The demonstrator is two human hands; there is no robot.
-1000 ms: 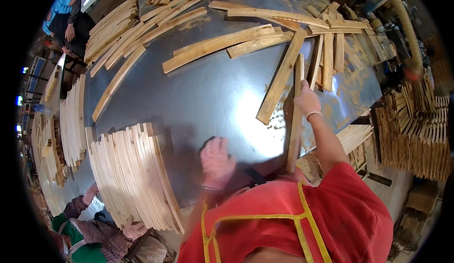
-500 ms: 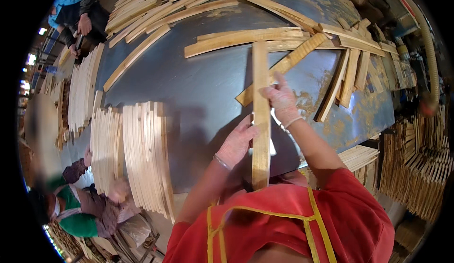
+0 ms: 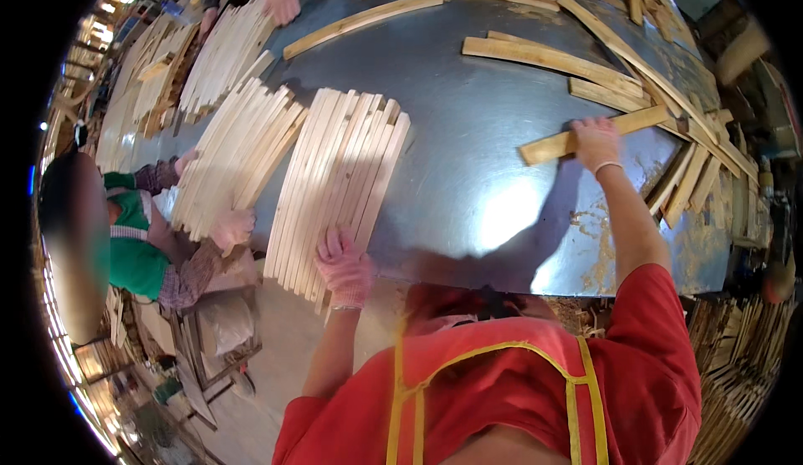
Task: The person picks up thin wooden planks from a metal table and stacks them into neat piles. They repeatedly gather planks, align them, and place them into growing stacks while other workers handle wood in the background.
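Observation:
My gloved left hand [image 3: 343, 268] is at the near end of a tight row of pale wooden slats [image 3: 335, 172], its fingers curled over the slats at the right side of that row. Farther right, my gloved right hand [image 3: 596, 143] grips a single yellowish wooden slat [image 3: 548, 149] from above, around its middle. That slat lies at a slant on the grey metal table [image 3: 452, 189], its right end close to a heap of other slats. My right palm and the underside of the held slat are hidden.
Loose slats [image 3: 552, 62] lie crossed at the far right, with sawdust [image 3: 598, 231] nearby. At left, a co-worker in green [image 3: 138, 252] has gloved hands at another slat row [image 3: 238, 155]. Another person's gloved hand [image 3: 283, 1] touches a far row. Slat stacks [image 3: 728, 365] stand below right.
The view has swung left. The slat that both hands held upright is no longer between them. My left hand has moved left to the row; my right hand has taken hold of the slanting slat.

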